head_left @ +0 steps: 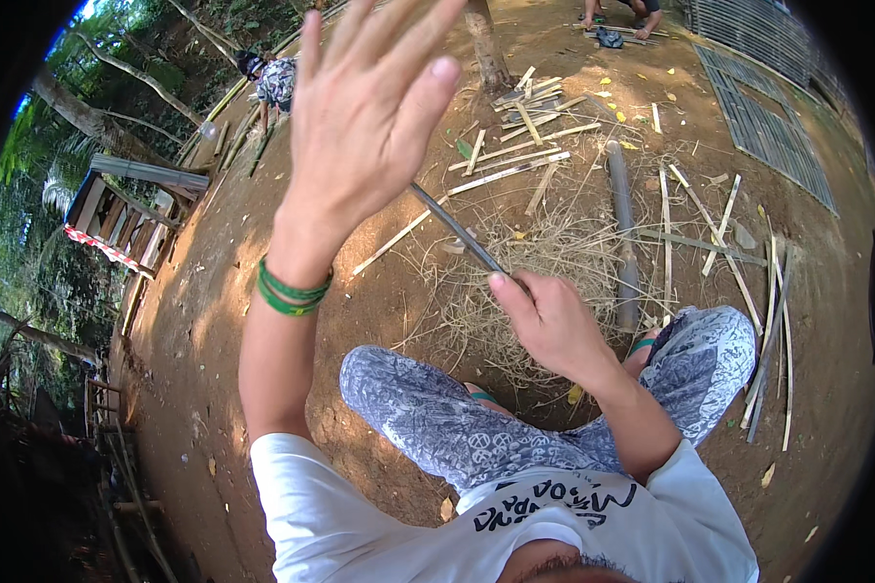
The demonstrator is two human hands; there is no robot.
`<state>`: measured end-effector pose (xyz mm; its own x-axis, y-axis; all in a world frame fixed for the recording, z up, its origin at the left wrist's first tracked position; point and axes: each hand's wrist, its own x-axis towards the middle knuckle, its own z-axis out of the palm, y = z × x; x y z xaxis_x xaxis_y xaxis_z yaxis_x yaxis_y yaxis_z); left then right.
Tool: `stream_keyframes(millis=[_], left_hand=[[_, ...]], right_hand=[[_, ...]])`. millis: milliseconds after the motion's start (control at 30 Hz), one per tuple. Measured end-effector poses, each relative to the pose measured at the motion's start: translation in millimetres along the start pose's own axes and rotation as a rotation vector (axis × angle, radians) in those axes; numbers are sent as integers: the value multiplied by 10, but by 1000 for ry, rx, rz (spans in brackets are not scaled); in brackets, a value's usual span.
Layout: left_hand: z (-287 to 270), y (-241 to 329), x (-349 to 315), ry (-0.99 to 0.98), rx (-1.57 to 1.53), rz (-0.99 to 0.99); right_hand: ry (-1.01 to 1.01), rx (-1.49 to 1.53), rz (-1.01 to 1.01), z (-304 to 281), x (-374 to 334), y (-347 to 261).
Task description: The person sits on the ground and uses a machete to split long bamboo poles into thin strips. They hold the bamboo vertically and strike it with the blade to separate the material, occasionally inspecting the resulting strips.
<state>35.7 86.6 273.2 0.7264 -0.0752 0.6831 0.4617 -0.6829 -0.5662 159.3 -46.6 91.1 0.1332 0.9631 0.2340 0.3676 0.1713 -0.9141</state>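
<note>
Low centre, our right hand [552,325] has its grip closed on a dark blade [457,231]; our left hand [365,117] is raised, fingers spread wide (empty); bamboo strips [515,160] lie beyond; a careless swing could nick our knee [399,389]

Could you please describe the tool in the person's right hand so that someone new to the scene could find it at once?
Start at the heap of dry shavings on the dirt before the person's knees. The right hand above it grips a long dark blade that slants up toward the raised, open left hand. Unlike the pale bamboo strips around, it is dark and held.
</note>
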Motion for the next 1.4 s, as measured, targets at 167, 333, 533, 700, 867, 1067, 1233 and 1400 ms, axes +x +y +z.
stream_keyframes(millis=[167,333,533,700,867,1067,1233,1400], left_hand=[[-496,77,-71,236,-340,-106],[-99,682,-960,-28,-602,-433],[99,975,-1194,6,-623,-589],[183,999,-1277,68,-601,-622],[182,1072,-1315,73,-567,-634],[246,1156,-1326,98,-563,-528],[161,1175,-1461,40,-591,-574],[147,1128,-1536,36,-575,-542]], right_hand=[[2,92,24,-16,49,117],[-170,367,191,-76,43,104],[-244,740,346,-64,61,162],[-100,646,177,-78,-65,100],[-16,691,290,151,-202,361],[-64,684,330,228,-262,302],[-35,493,237,312,-245,458],[-14,357,245,327,-206,541]])
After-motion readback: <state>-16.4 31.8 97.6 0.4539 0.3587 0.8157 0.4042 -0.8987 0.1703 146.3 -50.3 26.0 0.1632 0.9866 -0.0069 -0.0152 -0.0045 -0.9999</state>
